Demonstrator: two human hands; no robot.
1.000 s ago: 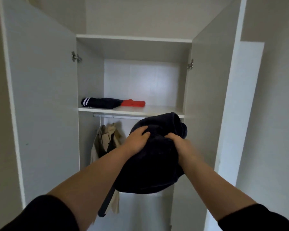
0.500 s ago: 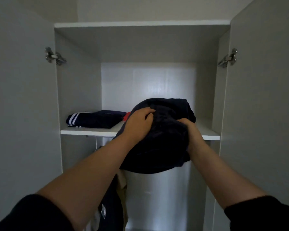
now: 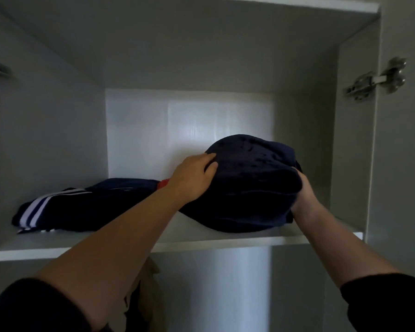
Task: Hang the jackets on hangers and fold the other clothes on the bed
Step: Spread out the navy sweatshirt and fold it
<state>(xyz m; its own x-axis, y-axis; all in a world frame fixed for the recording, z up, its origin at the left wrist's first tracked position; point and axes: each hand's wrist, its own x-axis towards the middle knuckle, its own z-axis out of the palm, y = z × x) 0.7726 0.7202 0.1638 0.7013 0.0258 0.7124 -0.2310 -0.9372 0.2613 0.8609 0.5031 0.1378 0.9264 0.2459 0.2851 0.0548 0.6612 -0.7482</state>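
A folded dark navy garment (image 3: 247,188) sits bunched on the right part of the wardrobe shelf (image 3: 225,239). My left hand (image 3: 193,179) grips its left side, thumb on top. My right hand (image 3: 302,192) holds its right edge, fingers tucked under the fabric. A folded navy piece with white stripes (image 3: 65,208) lies on the shelf's left part. Behind my left hand a sliver of a red garment (image 3: 163,183) shows.
The wardrobe's right side wall (image 3: 350,140) stands close to the bundle, with a metal door hinge (image 3: 376,79) beyond it. Below the shelf, the top of a beige jacket (image 3: 151,283) hangs behind my left forearm.
I have stepped closer to the wardrobe. Both hands have lifted the navy bundle from below shelf height up and forward onto the right part of the shelf.
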